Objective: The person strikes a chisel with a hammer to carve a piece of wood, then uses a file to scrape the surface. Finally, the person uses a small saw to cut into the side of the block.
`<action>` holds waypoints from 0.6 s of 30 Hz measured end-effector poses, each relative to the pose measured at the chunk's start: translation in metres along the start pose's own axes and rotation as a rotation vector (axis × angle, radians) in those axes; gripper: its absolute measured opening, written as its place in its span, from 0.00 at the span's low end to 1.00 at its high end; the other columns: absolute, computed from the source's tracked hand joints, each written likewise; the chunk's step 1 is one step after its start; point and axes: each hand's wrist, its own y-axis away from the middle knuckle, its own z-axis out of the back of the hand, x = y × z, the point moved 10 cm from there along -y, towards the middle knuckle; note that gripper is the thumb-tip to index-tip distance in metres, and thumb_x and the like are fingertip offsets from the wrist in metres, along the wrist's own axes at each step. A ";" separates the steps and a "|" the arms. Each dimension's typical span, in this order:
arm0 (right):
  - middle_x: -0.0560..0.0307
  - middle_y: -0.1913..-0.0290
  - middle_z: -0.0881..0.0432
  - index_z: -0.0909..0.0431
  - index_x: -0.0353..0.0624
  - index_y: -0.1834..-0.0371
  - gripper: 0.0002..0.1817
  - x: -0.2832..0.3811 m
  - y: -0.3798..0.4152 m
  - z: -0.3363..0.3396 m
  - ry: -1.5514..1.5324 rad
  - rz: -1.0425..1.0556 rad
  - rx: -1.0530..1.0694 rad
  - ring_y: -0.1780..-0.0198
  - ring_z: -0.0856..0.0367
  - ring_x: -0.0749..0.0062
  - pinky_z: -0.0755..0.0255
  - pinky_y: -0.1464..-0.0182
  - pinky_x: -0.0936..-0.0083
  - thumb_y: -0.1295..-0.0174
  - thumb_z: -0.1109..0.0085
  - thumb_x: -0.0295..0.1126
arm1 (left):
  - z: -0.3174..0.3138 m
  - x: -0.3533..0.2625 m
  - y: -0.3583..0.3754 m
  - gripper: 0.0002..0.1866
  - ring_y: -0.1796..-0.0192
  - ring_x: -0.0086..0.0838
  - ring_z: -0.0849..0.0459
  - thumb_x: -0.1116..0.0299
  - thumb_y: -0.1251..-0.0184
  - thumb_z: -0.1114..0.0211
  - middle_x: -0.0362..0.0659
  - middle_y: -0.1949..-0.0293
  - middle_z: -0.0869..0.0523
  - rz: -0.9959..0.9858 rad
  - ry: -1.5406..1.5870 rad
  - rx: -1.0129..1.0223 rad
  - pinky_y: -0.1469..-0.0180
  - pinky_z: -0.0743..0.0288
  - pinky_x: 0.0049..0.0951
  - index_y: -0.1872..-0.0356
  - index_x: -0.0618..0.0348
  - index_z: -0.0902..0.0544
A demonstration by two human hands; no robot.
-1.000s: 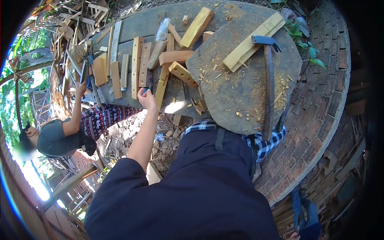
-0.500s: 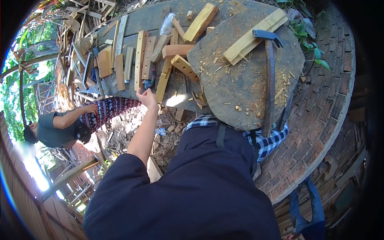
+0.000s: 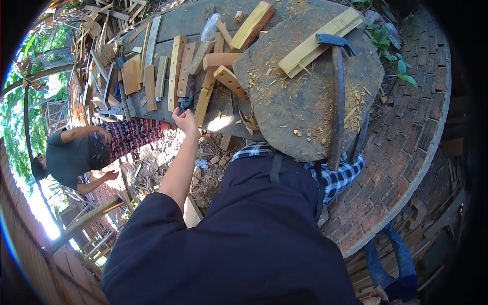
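My left hand (image 3: pixel 186 122) is at the bench's near edge, below a drilled wooden strip (image 3: pixel 186 68) and a small dark and blue bundle (image 3: pixel 187 101). Its fingers are loosely curled and apart, with nothing clearly held. My right hand is out of sight. A hammer (image 3: pixel 338 101) lies on a round wood block (image 3: pixel 284 112), its metal head resting by a pale notched beam (image 3: pixel 317 46). Beside the block are a block with round holes (image 3: pixel 230 81), a notched yellow stick (image 3: pixel 204 99) and a reddish piece (image 3: pixel 221 61).
Several wooden strips lie across the grey bench (image 3: pixel 195 20), with a plastic bag (image 3: pixel 210 28). A person in a green shirt (image 3: pixel 68 157) stands at the left. Another person's jeans (image 3: pixel 401 254) and hands show at the lower right, beyond a curved brick surface (image 3: pixel 401 152).
The person at the left has moved their arms, and a second arm now shows, held out. My left hand has barely moved. The view has shifted slightly, and the lower-right person's hands show more.
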 end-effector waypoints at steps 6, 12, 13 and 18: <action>0.45 0.61 0.20 0.27 0.36 0.57 0.29 0.038 0.017 0.024 -0.071 0.077 -0.012 0.65 0.22 0.56 0.23 0.59 0.60 0.28 0.61 0.56 | -0.007 -0.014 0.012 0.26 0.70 0.22 0.23 0.78 0.35 0.38 0.41 0.65 0.20 0.009 -0.006 0.015 0.67 0.26 0.24 0.36 0.60 0.34; 0.45 0.63 0.20 0.27 0.36 0.60 0.31 0.055 0.017 0.016 -0.161 0.131 0.025 0.68 0.22 0.56 0.23 0.61 0.59 0.28 0.64 0.58 | -0.015 -0.022 0.017 0.23 0.70 0.21 0.23 0.75 0.31 0.39 0.42 0.65 0.20 -0.042 0.018 0.050 0.67 0.26 0.23 0.36 0.59 0.34; 0.45 0.64 0.20 0.27 0.36 0.61 0.32 0.055 0.014 0.011 -0.179 0.135 0.037 0.68 0.23 0.56 0.23 0.62 0.59 0.28 0.64 0.58 | -0.017 -0.021 0.019 0.23 0.70 0.21 0.23 0.75 0.31 0.39 0.42 0.65 0.20 -0.037 0.021 0.044 0.67 0.26 0.23 0.36 0.59 0.34; 0.46 0.66 0.20 0.26 0.37 0.63 0.33 0.069 0.025 0.007 -0.258 0.182 0.054 0.71 0.23 0.56 0.23 0.64 0.57 0.28 0.67 0.60 | -0.035 -0.070 0.042 0.21 0.69 0.22 0.21 0.73 0.28 0.40 0.41 0.65 0.20 -0.344 -0.002 0.108 0.66 0.25 0.25 0.36 0.59 0.30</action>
